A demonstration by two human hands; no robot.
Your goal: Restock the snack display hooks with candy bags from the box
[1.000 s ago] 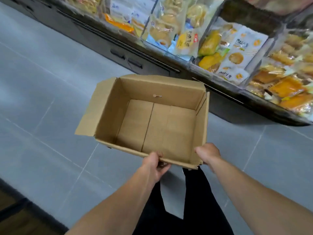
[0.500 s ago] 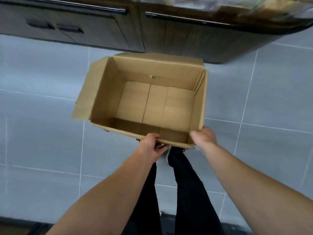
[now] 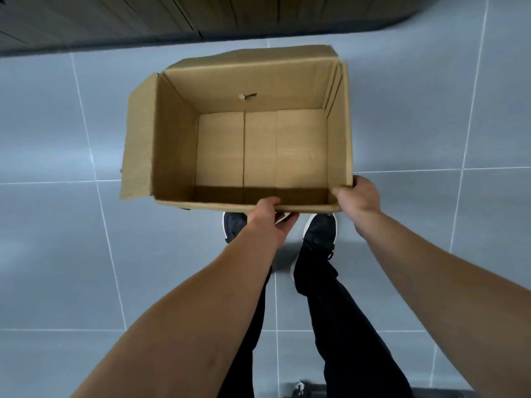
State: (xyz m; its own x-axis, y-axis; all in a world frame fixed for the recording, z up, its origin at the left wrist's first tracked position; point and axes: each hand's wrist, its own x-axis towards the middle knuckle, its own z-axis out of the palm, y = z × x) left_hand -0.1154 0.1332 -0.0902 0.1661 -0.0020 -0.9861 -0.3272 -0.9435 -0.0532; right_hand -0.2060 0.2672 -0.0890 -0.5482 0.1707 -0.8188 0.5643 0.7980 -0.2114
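Note:
An open brown cardboard box (image 3: pixel 178 145) hangs low over the grey tiled floor, and nothing lies inside it. My left hand (image 3: pixel 268 221) grips the middle of its near rim, thumb on top and fingers underneath. At the near right corner my right hand (image 3: pixel 359 196) holds the box, with fingers curled over the edge. One flap sticks out on the box's left side. No candy bags or display hooks are in view.
The dark wooden base of the display cabinet (image 3: pixel 201 15) runs along the top of the view. My feet in dark shoes (image 3: pixel 320 231) stand on the tiles just behind the box. A dark object (image 3: pixel 316 390) lies on the floor at the bottom edge.
The view has tilted down from the snack shelves to the floor. The box has come lower, closer to the tiles and my feet, with both hands keeping the same grip.

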